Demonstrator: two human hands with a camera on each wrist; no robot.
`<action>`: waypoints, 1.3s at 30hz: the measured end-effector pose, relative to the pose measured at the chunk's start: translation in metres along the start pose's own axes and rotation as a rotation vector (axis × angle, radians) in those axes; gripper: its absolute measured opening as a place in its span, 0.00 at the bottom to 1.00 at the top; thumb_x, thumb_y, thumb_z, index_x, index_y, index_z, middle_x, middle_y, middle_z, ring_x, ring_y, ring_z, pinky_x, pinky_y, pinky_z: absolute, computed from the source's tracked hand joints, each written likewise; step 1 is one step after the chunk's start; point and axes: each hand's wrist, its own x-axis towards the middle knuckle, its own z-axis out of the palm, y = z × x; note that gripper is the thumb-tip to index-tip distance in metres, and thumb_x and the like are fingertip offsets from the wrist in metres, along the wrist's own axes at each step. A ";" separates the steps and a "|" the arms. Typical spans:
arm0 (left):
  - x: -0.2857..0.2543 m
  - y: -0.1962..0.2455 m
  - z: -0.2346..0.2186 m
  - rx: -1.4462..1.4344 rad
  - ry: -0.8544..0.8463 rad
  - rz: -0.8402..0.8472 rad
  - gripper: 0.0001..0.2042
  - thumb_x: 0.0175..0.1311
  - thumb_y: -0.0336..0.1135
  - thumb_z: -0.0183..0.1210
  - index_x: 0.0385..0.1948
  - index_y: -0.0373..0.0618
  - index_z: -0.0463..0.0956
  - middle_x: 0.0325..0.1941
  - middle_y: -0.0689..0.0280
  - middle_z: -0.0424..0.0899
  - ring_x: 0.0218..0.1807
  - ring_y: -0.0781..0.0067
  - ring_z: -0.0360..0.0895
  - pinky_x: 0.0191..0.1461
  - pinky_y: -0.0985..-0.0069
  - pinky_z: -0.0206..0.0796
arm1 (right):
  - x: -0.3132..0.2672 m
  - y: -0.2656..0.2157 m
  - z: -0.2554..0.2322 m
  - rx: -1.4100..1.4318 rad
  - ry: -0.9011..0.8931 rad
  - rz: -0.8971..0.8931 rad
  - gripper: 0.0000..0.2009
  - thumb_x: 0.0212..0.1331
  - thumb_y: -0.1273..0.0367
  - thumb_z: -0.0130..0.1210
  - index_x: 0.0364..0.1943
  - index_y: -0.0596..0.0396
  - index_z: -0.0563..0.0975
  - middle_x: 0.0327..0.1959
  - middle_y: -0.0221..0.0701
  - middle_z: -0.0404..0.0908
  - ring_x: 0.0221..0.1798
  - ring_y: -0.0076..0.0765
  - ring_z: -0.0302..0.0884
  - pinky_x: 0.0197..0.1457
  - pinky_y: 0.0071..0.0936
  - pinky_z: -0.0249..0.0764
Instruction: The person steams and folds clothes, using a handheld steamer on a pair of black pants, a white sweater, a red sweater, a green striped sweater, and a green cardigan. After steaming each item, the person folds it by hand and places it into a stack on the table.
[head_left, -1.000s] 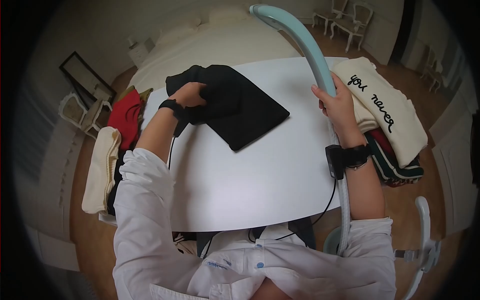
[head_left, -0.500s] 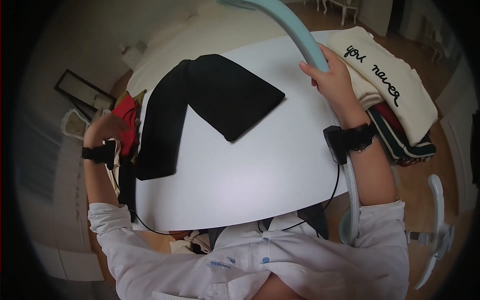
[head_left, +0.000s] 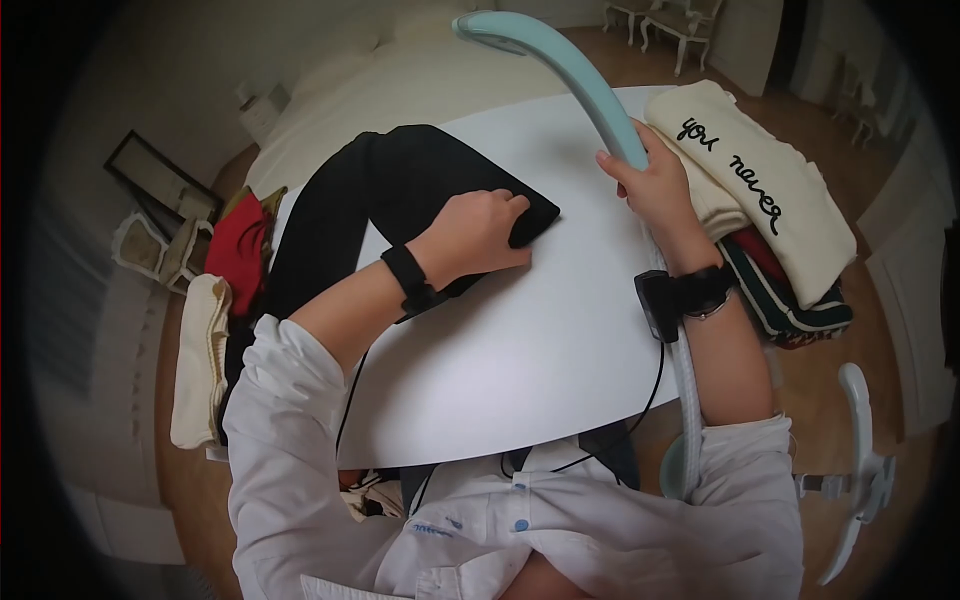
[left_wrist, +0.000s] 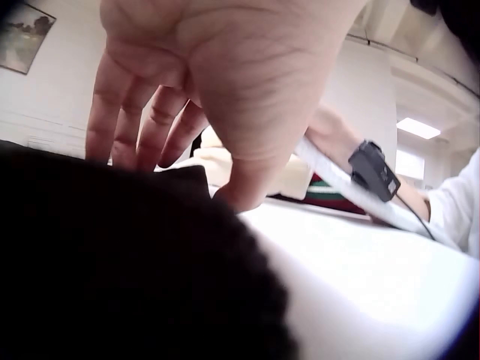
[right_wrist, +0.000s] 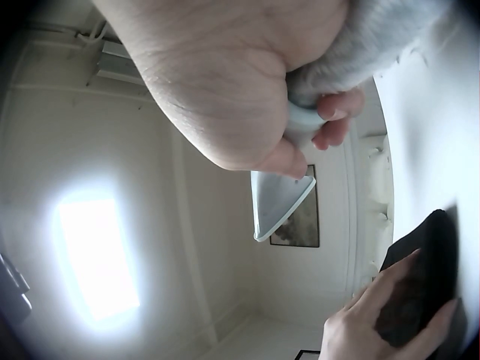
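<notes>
A black garment [head_left: 410, 175] lies spread in a bent shape over the white table [head_left: 560, 320], one part reaching down the left side. My left hand [head_left: 475, 232] rests at its right-hand end, fingers on the cloth and thumb beside the hem. In the left wrist view the fingers [left_wrist: 131, 124] point downward, parted from the thumb, with cloth between. My right hand [head_left: 655, 185] grips the light blue handle of a garment steamer [head_left: 585, 95], its head raised over the far side of the table. A pale hose [head_left: 688, 400] runs down from it past my forearm.
Folded knitwear is stacked at right, a cream sweater with black lettering [head_left: 760, 190] on top. At left are a red garment [head_left: 237, 240] and a cream knit [head_left: 200, 360]. A pale blue hanger-like frame [head_left: 860, 475] stands at lower right. A bed lies behind.
My left hand let go of the black garment after its folded part swung out to the left, then crossed back to the right-hand hem. The right hand keeps the steamer raised.
</notes>
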 end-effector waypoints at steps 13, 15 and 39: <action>-0.008 0.045 0.004 -0.606 -0.228 0.452 0.16 0.65 0.37 0.67 0.50 0.37 0.84 0.47 0.53 0.86 0.49 0.51 0.84 0.56 0.63 0.78 | -0.007 -0.017 -0.006 0.013 0.026 -0.027 0.28 0.60 0.63 0.70 0.65 0.53 0.77 0.35 0.30 0.85 0.26 0.24 0.78 0.33 0.26 0.77; -0.016 0.048 -0.008 -0.745 -0.365 0.496 0.17 0.68 0.40 0.67 0.53 0.38 0.84 0.50 0.54 0.86 0.52 0.52 0.84 0.59 0.63 0.77 | -0.004 -0.012 -0.008 0.017 0.008 -0.053 0.29 0.60 0.61 0.70 0.66 0.53 0.77 0.36 0.31 0.85 0.26 0.23 0.78 0.33 0.26 0.77; -0.127 -0.122 -0.072 -0.124 -0.562 -0.898 0.40 0.66 0.64 0.63 0.78 0.61 0.63 0.67 0.50 0.80 0.61 0.44 0.82 0.66 0.59 0.73 | -0.041 -0.020 0.037 -0.855 -0.392 -0.470 0.32 0.66 0.69 0.60 0.76 0.35 0.67 0.32 0.49 0.79 0.32 0.59 0.82 0.42 0.48 0.81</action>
